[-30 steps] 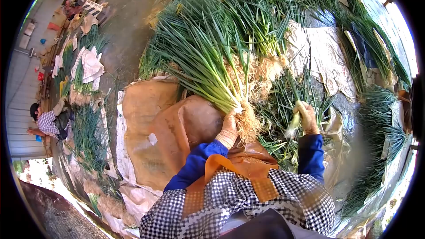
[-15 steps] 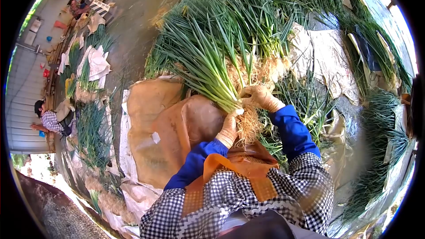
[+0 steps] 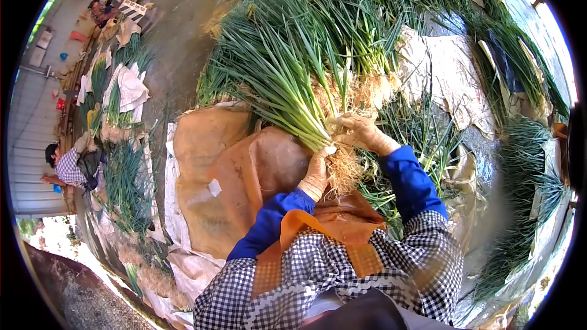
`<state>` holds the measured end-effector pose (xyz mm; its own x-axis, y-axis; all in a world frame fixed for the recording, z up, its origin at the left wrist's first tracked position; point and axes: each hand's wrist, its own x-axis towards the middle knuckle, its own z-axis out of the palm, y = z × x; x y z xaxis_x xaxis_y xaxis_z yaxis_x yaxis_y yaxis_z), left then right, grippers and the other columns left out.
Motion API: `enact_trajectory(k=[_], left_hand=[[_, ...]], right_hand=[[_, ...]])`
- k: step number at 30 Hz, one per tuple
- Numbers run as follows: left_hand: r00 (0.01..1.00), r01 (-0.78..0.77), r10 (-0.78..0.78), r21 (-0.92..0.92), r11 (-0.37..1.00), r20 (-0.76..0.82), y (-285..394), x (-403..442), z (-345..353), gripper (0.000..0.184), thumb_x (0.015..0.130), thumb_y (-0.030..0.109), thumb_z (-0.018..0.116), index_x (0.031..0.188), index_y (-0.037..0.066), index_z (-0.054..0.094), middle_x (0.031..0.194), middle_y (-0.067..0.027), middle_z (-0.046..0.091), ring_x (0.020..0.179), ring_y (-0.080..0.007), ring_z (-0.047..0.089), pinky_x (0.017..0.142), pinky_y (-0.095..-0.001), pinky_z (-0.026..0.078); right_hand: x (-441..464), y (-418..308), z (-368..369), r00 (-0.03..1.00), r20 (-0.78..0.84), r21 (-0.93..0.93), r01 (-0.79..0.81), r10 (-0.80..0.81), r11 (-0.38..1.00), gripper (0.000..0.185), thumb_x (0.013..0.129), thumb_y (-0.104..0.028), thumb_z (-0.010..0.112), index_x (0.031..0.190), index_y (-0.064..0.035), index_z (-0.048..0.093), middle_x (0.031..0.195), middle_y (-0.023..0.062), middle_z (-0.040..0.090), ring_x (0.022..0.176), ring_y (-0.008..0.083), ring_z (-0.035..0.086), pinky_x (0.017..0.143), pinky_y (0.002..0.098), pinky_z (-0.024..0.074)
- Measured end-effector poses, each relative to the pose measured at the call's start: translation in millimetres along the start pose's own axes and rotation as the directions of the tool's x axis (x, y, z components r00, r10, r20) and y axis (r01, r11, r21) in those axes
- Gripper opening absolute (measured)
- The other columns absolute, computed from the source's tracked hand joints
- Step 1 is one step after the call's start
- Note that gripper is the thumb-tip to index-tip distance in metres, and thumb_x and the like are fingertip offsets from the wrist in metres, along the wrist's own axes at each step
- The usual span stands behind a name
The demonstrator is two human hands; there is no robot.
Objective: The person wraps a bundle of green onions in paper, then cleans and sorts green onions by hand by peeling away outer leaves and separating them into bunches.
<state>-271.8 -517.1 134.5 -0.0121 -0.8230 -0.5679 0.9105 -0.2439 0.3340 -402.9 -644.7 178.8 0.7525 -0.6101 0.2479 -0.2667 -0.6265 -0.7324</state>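
Observation:
My left hand [image 3: 315,172] is closed round the white lower ends of a bunch of spring onions [image 3: 292,101]. Their green leaves fan up and to the left, and their pale roots [image 3: 344,170] hang down beside my fingers. At the right side of the bunch, just above the roots, my right hand [image 3: 359,132] has its fingers bent in a pinch. What lies between those fingertips is too small to tell. Behind both hands spreads a large pile of spring onions [image 3: 330,18], roots toward me.
An orange-brown sheet [image 3: 211,177] covers my lap and the ground at left. Loose green leaves [image 3: 422,128] lie at right, beside a pale sack [image 3: 455,73]. More spring onions [image 3: 128,177] lie in a row at left, where a person [image 3: 72,166] sits. Another person [image 3: 101,12] is farther back.
My right hand has shifted slightly up and to the right, its fingers straighter than before. The left hand keeps its grip on the bunch. The seated person at left leans lower.

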Motion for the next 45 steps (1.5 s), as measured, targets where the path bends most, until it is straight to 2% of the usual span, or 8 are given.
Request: enact_trajectory(k=[11,20,28,31,34,40,43,45], left_hand=[[0.963,0.149,-0.124,-0.089,0.985,0.24,20.3,-31.7,38.0,0.045,0.073,0.012,0.051,0.115,-0.004,0.046,0.106,-0.0165,0.056,0.093,-0.0266,0.058,0.083,-0.0376,0.051],[0.97,0.1,-0.098,0.004,0.995,0.222,27.2,-38.0,29.8,0.049,0.072,0.01,0.056,0.119,-0.002,0.046,0.104,-0.0146,0.057,0.092,-0.0258,0.059,0.083,-0.0393,0.05],[0.964,0.067,-0.072,0.027,0.997,0.257,38.2,-37.0,27.9,0.053,0.074,0.01,0.053,0.125,-0.001,0.041,0.113,-0.0142,0.055,0.098,-0.027,0.056,0.087,-0.0376,0.048],[0.942,-0.08,0.09,-0.044,0.996,0.322,53.3,-80.2,83.8,0.049,0.08,0.014,0.054,0.125,0.0,0.041,0.113,-0.0113,0.053,0.098,-0.0225,0.055,0.081,-0.0326,0.049],[0.921,0.005,0.086,-0.232,0.973,0.379,86.8,-85.0,79.1,0.048,0.081,0.017,0.055,0.124,0.001,0.04,0.111,-0.01,0.053,0.096,-0.0208,0.055,0.078,-0.0308,0.049],[0.85,0.175,0.069,-0.405,0.897,0.521,173.4,-122.6,112.4,0.048,0.084,0.025,0.056,0.123,0.002,0.039,0.102,-0.0058,0.052,0.092,-0.0159,0.055,0.07,-0.0264,0.05],[0.815,0.178,0.059,-0.346,0.921,0.577,195.3,-141.6,135.4,0.047,0.085,0.025,0.057,0.122,0.003,0.038,0.093,-0.0019,0.049,0.089,-0.013,0.055,0.061,-0.0255,0.05],[0.863,0.035,0.098,-0.252,0.967,0.495,202.2,-156.5,149.9,0.054,0.082,0.024,0.06,0.124,0.001,0.036,0.092,-0.0043,0.052,0.08,-0.0143,0.058,0.062,-0.0238,0.05]], right_hand=[[-51.7,2.7,-6.2,0.959,0.202,0.956,-0.238,0.201,0.17,0.013,0.084,-0.019,0.058,0.079,-0.0074,0.053,0.078,0.001,0.055,0.075,0.0098,0.051,0.071,0.025,0.0414],[-38.0,-26.5,-18.6,0.996,-0.079,0.204,-0.026,0.043,0.979,0.018,0.077,-0.011,0.062,0.094,-0.0064,0.063,0.091,0.009,0.062,0.086,0.0201,0.059,0.078,0.033,0.0487],[-4.7,58.3,77.8,0.952,0.051,0.747,-0.237,0.301,0.621,0.05,0.093,-0.042,0.039,0.123,-0.0026,0.047,0.12,0.0069,0.053,0.109,0.0156,0.049,0.093,0.031,0.0369],[5.4,-21.9,38.5,0.769,0.576,0.816,-0.521,0.279,-0.249,0.048,0.093,-0.035,0.042,0.127,0.0002,0.042,0.127,0.0076,0.047,0.116,0.0149,0.04,0.098,0.0276,0.0319],[-20.4,-43.4,21.4,0.949,0.275,0.802,-0.316,0.157,0.507,0.039,0.087,-0.044,0.05,0.084,-0.0067,0.061,0.074,0.0012,0.06,0.061,0.0068,0.05,0.053,0.0219,0.039],[-111.1,48.1,-48.1,0.923,-0.138,0.904,-0.031,0.358,0.427,0.035,0.085,-0.039,0.052,0.077,-0.0052,0.061,0.071,0.0035,0.061,0.052,0.0103,0.051,0.046,0.0217,0.0383],[-86.6,30.0,-65.5,0.76,0.012,-0.377,-0.598,0.649,0.707,0.049,0.083,-0.037,0.058,0.119,-0.0046,0.052,0.108,0.0182,0.058,0.098,0.026,0.058,0.086,0.0364,0.0453],[-27.8,-7.7,-49.0,0.814,-0.052,0.501,-0.48,0.578,0.72,0.053,0.084,-0.033,0.057,0.127,-0.0044,0.044,0.121,0.0158,0.052,0.113,0.0262,0.049,0.096,0.0368,0.0391]])
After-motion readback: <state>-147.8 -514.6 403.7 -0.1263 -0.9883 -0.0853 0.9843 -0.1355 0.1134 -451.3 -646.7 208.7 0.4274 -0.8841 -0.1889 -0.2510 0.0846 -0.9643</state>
